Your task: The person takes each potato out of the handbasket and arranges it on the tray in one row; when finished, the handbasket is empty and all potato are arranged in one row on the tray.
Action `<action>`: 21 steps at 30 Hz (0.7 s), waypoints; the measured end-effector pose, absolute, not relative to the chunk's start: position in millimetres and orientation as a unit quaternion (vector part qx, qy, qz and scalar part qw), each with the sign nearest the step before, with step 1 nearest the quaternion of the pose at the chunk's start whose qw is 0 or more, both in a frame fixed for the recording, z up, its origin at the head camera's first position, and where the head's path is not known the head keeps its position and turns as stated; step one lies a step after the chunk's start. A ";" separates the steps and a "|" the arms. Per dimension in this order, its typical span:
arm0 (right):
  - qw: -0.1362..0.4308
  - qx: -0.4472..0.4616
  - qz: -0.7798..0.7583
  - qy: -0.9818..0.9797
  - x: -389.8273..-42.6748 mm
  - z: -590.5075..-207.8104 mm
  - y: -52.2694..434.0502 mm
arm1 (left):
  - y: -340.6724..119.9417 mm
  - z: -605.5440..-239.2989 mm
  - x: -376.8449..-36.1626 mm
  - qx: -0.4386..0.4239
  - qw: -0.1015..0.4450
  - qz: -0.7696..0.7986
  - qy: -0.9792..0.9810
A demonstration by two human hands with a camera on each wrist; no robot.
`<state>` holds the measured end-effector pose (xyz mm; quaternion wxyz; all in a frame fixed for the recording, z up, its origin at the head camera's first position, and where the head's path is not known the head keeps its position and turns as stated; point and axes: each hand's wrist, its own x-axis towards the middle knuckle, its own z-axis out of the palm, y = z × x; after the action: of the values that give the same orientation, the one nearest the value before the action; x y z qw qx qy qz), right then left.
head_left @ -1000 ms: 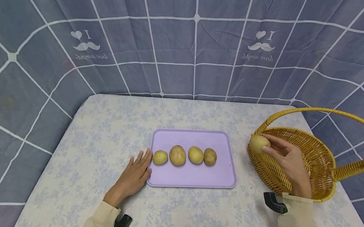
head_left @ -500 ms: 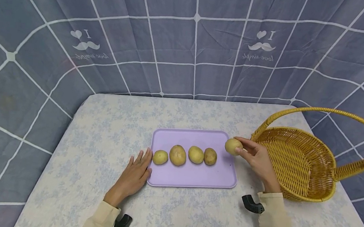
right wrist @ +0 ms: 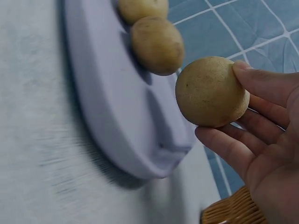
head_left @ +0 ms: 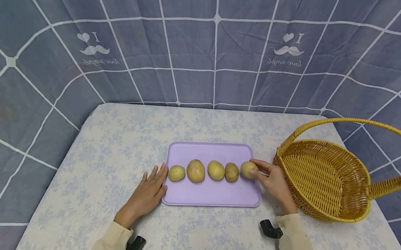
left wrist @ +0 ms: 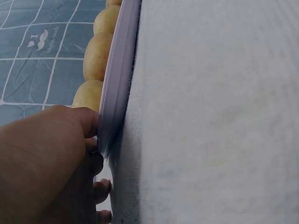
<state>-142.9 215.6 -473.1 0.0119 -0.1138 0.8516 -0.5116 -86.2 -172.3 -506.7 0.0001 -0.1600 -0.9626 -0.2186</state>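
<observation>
Now a fifth potato (head_left: 248,169) meets the row on the lilac tray (head_left: 211,193).
From the head view, the right hand (head_left: 271,183) pinches it at the tray's right end beside four potatoes (head_left: 203,171); the left hand (head_left: 149,191) lies flat on the desk (head_left: 117,149), touching the tray's left edge; a wicker basket (head_left: 326,183) stands right. The left wrist view shows straight fingers against the rim; the right wrist view shows the grip closed on the potato just above the tray.

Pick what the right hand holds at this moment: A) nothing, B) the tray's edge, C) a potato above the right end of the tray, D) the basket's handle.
C: the right hand has its fingers curled round a potato just over the right end of the purple tray, beside the row of four potatoes; the wicker basket stands untouched.
</observation>
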 end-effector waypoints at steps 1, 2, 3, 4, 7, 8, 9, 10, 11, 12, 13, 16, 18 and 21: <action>0.016 -0.113 -0.513 0.851 -142.9 -474.8 215.1 | -172.3 -506.5 -86.1 -0.160 0.000 -0.219 -0.963; 0.020 -0.111 -0.515 0.849 -142.7 -476.1 214.6 | -172.4 -506.8 -86.2 -0.160 0.000 -0.218 -0.963; 0.024 -0.109 -0.518 0.848 -142.5 -477.0 214.0 | -172.3 -506.5 -86.1 -0.159 -0.001 -0.218 -0.963; 0.024 -0.109 -0.518 0.848 -142.5 -477.9 213.7 | -172.2 -506.5 -86.1 -0.159 -0.002 -0.218 -0.963; 0.026 -0.106 -0.521 0.846 -142.9 -479.6 212.7 | -172.2 -506.5 -86.2 -0.158 -0.002 -0.218 -0.963; 0.027 -0.106 -0.523 0.846 -142.9 -479.7 212.4 | -172.2 -506.4 -86.1 -0.158 -0.002 -0.218 -0.963; 0.028 -0.106 -0.520 0.847 -143.2 -479.9 212.2 | -172.3 -506.5 -86.0 -0.158 -0.002 -0.218 -0.963; 0.029 -0.108 -0.517 0.848 -143.5 -480.3 212.1 | -172.5 -506.7 -86.1 -0.158 -0.002 -0.218 -0.963; 0.031 -0.107 -0.515 0.850 -143.9 -480.5 211.8 | -172.5 -506.6 -86.1 -0.157 -0.002 -0.217 -0.963; 0.032 -0.106 -0.511 0.852 -144.3 -480.7 211.5 | -172.6 -506.8 -86.1 -0.158 -0.002 -0.217 -0.963; 0.032 -0.104 -0.505 0.856 -144.7 -480.8 211.1 | -172.5 -506.5 -86.1 -0.158 -0.002 -0.218 -0.963; 0.025 -0.108 -0.466 0.878 -146.1 -480.0 209.3 | -172.4 -505.4 -85.8 -0.157 -0.004 -0.220 -0.963; 0.019 -0.110 -0.438 0.892 -147.0 -479.0 207.6 | -172.2 -504.7 -85.6 -0.157 -0.005 -0.222 -0.962; 0.011 -0.115 -0.407 0.906 -147.7 -476.6 205.4 | -172.0 -504.1 -85.6 -0.158 -0.006 -0.222 -0.962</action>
<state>-147.7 205.4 -476.6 0.0106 -0.1150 0.9059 -0.4074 -85.6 -172.0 -504.1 -0.0056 -0.1576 -0.9622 -0.2222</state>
